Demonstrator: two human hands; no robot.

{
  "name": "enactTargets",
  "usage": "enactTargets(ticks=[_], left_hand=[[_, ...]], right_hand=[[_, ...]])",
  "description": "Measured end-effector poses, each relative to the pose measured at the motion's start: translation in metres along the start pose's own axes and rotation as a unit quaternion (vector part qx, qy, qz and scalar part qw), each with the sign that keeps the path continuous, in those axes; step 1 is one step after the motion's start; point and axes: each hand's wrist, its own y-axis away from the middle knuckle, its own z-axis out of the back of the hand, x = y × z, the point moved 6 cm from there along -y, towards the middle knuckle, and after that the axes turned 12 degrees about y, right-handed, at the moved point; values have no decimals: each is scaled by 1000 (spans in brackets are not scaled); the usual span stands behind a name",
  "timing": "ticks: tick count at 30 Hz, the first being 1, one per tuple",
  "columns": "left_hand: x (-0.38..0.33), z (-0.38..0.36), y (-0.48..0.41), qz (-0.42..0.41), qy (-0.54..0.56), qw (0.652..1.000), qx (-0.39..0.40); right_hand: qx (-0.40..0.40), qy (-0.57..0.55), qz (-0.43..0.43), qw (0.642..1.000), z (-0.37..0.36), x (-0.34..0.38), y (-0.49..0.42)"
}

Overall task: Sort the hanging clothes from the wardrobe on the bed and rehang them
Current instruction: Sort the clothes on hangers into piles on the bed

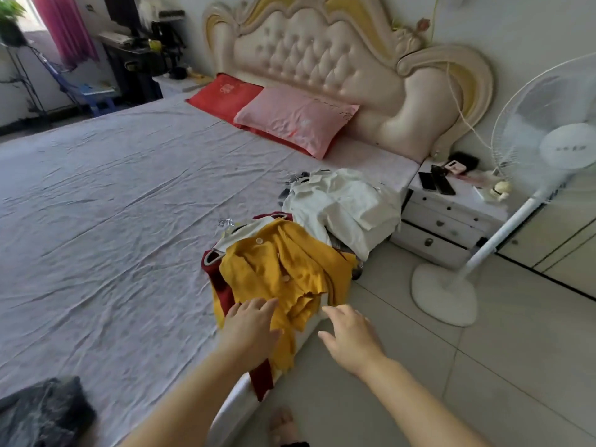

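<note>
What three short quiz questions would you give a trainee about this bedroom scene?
1. True or false: the yellow cardigan lies over a dark red garment.
2. What stands beside the nightstand? A. chair B. white fan C. ladder
3. Fill in: the right hand holds ____.
Key: 1 true; 2 B; 3 nothing.
</note>
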Motion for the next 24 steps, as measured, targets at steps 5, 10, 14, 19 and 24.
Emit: enactTargets(ticks=[5,10,14,19,24], left_hand=[[-46,-14,-101,-29,6,999,30],[-85,-14,-186,-47,14,998,46],[-108,-11,-244,-40,14,998,53],[-130,-13,-314,-16,13,999,40],[-156,-15,-373,39,24,999,12]], right_hand=[[11,14,-43,999,21,-69,-62],[16,23,-73,997,52,-124,-124],[13,9,-74,997,67,-158,-171],[32,20,-37,999,75,-206,-240],[67,45,22,997,92,-255,-309]])
